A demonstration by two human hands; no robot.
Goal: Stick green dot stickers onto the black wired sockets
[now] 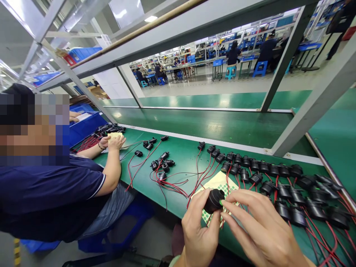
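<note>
Black component point(213, 202), lower frame, right of centre: left hand point(198, 228) has its grip closed round it; right hand point(258, 215), grip slightly parted, touches a green dot point(221, 202) (apparently adhesive). Uneven fingertip pressure could skew it.

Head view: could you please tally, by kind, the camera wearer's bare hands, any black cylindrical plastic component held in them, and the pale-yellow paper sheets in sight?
Bare hands: 2 (left hand, right hand)
Black cylindrical plastic component: 1
Pale-yellow paper sheets: 2 (green-dotted sheet beneath the hands, neighbour's sheet)
Total: 5
</note>
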